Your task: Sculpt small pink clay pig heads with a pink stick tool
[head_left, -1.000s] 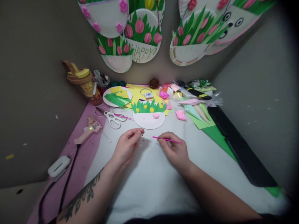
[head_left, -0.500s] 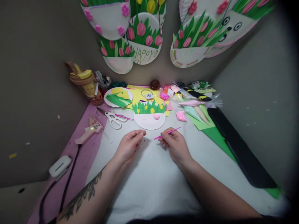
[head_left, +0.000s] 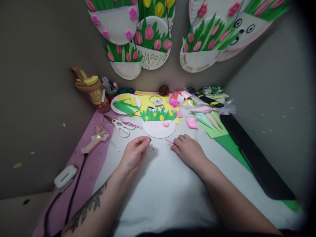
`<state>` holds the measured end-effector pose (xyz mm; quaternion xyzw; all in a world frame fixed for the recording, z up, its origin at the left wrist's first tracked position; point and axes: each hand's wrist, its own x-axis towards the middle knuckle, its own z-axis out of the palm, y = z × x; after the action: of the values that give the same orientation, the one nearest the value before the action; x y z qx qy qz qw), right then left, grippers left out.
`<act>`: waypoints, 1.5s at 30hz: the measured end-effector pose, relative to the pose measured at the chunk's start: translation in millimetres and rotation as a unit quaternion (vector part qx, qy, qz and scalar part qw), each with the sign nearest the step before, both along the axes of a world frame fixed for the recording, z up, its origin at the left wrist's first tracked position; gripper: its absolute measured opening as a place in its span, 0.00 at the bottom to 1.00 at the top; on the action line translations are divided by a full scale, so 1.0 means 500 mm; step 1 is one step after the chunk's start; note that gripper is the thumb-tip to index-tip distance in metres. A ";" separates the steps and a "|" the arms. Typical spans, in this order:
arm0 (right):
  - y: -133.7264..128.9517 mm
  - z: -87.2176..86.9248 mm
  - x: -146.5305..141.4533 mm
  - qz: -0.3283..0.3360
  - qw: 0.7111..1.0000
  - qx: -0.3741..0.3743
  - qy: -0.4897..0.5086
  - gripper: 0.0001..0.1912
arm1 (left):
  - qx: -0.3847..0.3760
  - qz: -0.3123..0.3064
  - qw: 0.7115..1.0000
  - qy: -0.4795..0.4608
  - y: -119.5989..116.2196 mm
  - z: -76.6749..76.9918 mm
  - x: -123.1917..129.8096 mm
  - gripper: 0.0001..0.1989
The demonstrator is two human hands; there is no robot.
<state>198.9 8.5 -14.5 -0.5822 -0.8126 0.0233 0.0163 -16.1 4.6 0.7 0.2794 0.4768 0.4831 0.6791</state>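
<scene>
My left hand hovers left of the middle with thumb and forefinger pinched together. Whatever sits between those fingertips is too small to make out. Opposite it, my right hand is palm down over the white cloth, fingers curled round a thin pink stick whose tip points left. Several tiny black specks lie between the hands. Just beyond them rests a white paper-plate pocket with green paper grass, small yellow flowers and a pink lump of clay on its front.
At left are white scissors, another pink stick, a pink glue gun and a tumbler. A plate with paper strips is behind. Clay packets, piping bags and a long black case lie right.
My right hand has rolled palm down, so most of the pink stick is now hidden under its fingers. My left hand has shifted slightly left, still pinched.
</scene>
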 end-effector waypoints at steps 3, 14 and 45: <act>-0.001 -0.004 -0.007 0.004 1.000 0.008 0.017 0.09 | 0.006 0.014 1.000 -0.013 0.001 -0.005 -0.001 0.19; -0.033 -0.032 -0.058 0.158 0.972 0.076 0.160 0.13 | 0.011 -0.002 1.000 -0.024 0.002 0.001 -0.003 0.18; -0.017 -0.044 -0.088 0.103 0.984 0.068 0.124 0.17 | 0.155 -0.130 0.902 0.381 0.015 -0.022 -0.041 0.13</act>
<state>154.7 -0.2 -36.6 -0.4851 -0.8598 0.0413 0.1542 -36.7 11.9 -10.5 0.6036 0.5779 0.3153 0.4498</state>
